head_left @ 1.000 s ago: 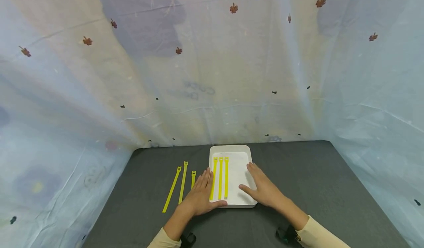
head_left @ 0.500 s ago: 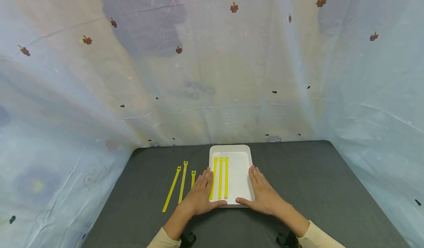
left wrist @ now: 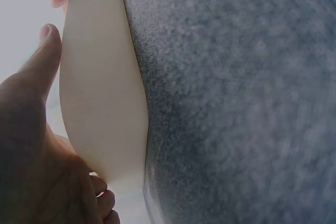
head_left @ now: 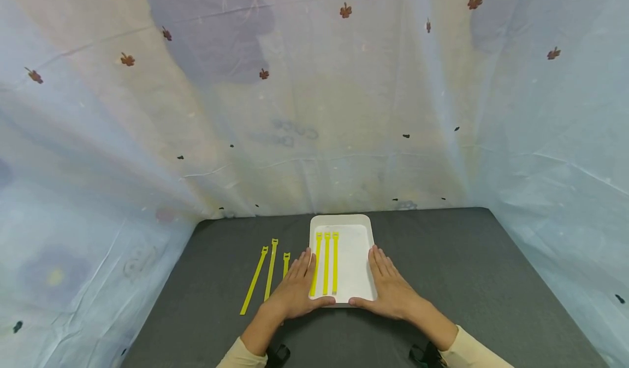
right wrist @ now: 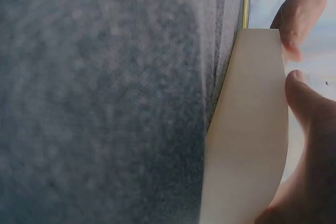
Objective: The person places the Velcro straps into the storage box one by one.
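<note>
A white rectangular tray (head_left: 355, 264) lies on the dark cloth in the head view. Along its left half are three yellow cable straps (head_left: 326, 264) with slotted heads, side by side. My left hand (head_left: 294, 289) rests against the tray's left side, fingers straight, thumb at the near rim. Mirroring it, my right hand (head_left: 395, 291) touches the right side, its thumb also on the near rim. Both wrist views show the tray's near wall (left wrist: 100, 77) with the thumbs (right wrist: 299, 87) at its upper edge. Loose yellow straps (head_left: 254, 280) lie left of the tray, one partly hidden by my left hand.
A dark grey cloth (head_left: 442, 264) covers the table. Behind it and on both sides hangs a pale patterned sheet (head_left: 314, 111). Dark wrist straps (head_left: 279, 355) sit near the cream sleeves (head_left: 243, 355).
My right hand has shifted from over the tray's right rim to flat along its outer side, and its thumb has come down to the near rim. The left hand stays put.
</note>
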`<action>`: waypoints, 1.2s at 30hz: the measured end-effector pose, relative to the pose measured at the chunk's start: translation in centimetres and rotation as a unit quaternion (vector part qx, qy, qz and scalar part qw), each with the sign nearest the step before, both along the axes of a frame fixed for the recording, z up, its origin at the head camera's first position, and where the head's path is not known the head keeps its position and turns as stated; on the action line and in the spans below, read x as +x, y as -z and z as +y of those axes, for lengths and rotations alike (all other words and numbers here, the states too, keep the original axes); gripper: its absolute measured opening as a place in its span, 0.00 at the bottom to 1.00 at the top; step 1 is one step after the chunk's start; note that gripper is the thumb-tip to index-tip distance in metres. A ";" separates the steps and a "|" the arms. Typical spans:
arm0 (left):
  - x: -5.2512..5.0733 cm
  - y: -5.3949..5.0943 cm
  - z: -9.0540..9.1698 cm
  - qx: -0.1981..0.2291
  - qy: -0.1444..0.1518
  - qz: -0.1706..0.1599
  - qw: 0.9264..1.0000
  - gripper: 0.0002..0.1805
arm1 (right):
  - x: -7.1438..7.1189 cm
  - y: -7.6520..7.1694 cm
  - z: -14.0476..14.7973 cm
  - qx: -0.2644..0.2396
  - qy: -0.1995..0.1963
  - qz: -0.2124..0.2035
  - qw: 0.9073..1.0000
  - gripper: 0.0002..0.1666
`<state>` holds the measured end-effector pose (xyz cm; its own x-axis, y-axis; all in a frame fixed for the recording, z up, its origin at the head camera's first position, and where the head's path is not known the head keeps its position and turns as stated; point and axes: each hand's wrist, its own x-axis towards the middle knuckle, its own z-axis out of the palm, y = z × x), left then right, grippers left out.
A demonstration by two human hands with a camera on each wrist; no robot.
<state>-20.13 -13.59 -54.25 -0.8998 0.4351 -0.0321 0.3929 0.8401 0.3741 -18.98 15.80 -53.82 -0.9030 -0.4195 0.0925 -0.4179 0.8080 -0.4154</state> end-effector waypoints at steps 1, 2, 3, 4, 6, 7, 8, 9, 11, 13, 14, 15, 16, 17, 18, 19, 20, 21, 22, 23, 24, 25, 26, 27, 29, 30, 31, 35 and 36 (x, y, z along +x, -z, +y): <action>-0.1 0.0 -0.1 0.005 0.002 0.001 1.000 0.69 | 0.0 0.0 0.0 -0.001 -0.001 0.004 1.000 0.80; -0.2 0.1 -0.2 0.007 0.005 0.003 1.000 0.68 | 0.1 0.0 0.0 -0.001 -0.002 0.007 1.000 0.80; -0.3 0.1 -0.4 0.013 0.010 0.009 1.000 0.67 | 0.1 0.0 0.0 -0.003 -0.003 0.011 1.000 0.80; -0.4 0.2 -0.6 0.017 0.014 0.016 1.000 0.65 | 0.1 0.1 -0.1 -0.003 -0.003 0.013 1.000 0.80; -0.7 0.3 -1.0 0.029 0.024 0.037 0.999 0.63 | 0.0 0.1 -0.1 0.000 -0.002 0.008 1.000 0.80; -0.8 0.1 -1.2 0.034 0.026 0.044 0.998 0.61 | 0.0 0.0 -0.1 0.003 -0.001 0.004 1.000 0.80; -0.9 -0.1 -1.4 0.036 0.026 0.047 0.998 0.59 | -0.1 0.0 -0.1 0.005 0.000 -0.002 1.000 0.80; -1.0 -0.4 -1.6 0.039 0.023 0.052 0.998 0.57 | -0.1 -0.1 -0.1 0.006 0.002 -0.006 1.000 0.80; -1.2 -1.0 -2.1 0.047 0.008 0.045 0.998 0.54 | -0.2 -0.1 -0.1 0.010 0.005 -0.015 1.000 0.80; -1.3 -1.6 -2.5 0.047 -0.013 0.035 0.998 0.51 | -0.2 -0.2 -0.1 0.011 0.006 -0.018 1.000 0.80; -1.4 -1.6 -2.7 0.051 -0.023 0.034 0.998 0.50 | -0.2 -0.2 -0.1 0.010 0.007 -0.019 1.000 0.80; -1.5 -1.6 -3.0 0.053 -0.033 0.034 0.997 0.49 | -0.2 -0.2 -0.1 0.010 0.007 -0.018 1.000 0.81; -1.5 -1.7 -3.2 0.058 -0.041 0.034 0.997 0.48 | -0.2 -0.2 -0.1 0.009 0.007 -0.019 1.000 0.81; -1.6 -1.7 -3.5 0.061 -0.048 0.035 0.996 0.47 | -0.2 -0.2 -0.2 0.008 0.007 -0.020 1.000 0.81; -1.6 -1.7 -3.8 0.066 -0.055 0.038 0.996 0.46 | -0.2 -0.2 -0.2 0.008 0.008 -0.021 1.000 0.81; -1.7 -1.7 -4.0 0.074 -0.062 0.041 0.995 0.45 | -0.2 -0.2 -0.1 0.007 0.007 -0.022 1.000 0.81; -1.8 -1.6 -4.3 0.079 -0.069 0.042 0.994 0.44 | -0.1 -0.2 -0.1 0.008 0.007 -0.023 1.000 0.81; -1.8 -1.5 -4.6 0.085 -0.077 0.044 0.992 0.43 | -0.1 -0.2 -0.1 0.008 0.007 -0.022 1.000 0.81; -1.9 -1.5 -4.8 0.094 -0.085 0.045 0.991 0.41 | -0.1 -0.2 -0.1 0.009 0.007 -0.023 1.000 0.81; -1.9 -1.5 -5.0 0.098 -0.093 0.046 0.990 0.40 | -0.1 -0.2 -0.1 0.009 0.007 -0.022 1.000 0.81; -2.0 -1.4 -5.3 0.100 -0.101 0.048 0.989 0.39 | -0.1 -0.2 -0.1 0.010 0.007 -0.023 1.000 0.81; -2.1 -1.4 -5.5 0.102 -0.109 0.048 0.988 0.38 | -0.1 -0.2 0.0 0.011 0.006 -0.023 1.000 0.81; -2.2 -1.4 -5.7 0.104 -0.117 0.048 0.986 0.37 | -0.1 -0.2 0.0 0.011 0.006 -0.023 1.000 0.81; -2.2 -1.5 -5.9 0.108 -0.122 0.051 0.985 0.36 | -0.1 -0.2 0.0 0.010 0.006 -0.023 1.000 0.81; -2.4 -1.5 -6.3 0.111 -0.133 0.052 0.984 0.34 | -0.1 -0.1 0.0 0.009 0.005 -0.024 1.000 0.81; -2.5 -1.5 -6.5 0.115 -0.138 0.052 0.982 0.33 | -0.1 -0.1 0.0 0.008 0.005 -0.024 1.000 0.81; -2.5 -1.6 -6.8 0.117 -0.144 0.053 0.981 0.32 | -0.1 -0.1 0.0 0.007 0.005 -0.024 1.000 0.81; -3.0 -1.5 -7.8 0.124 -0.163 0.056 0.977 0.27 | -0.1 -0.1 -0.1 0.007 0.006 -0.024 1.000 0.81; -3.1 -1.5 -8.1 0.124 -0.167 0.057 0.976 0.26 | -0.1 0.0 -0.1 0.008 0.006 -0.025 1.000 0.81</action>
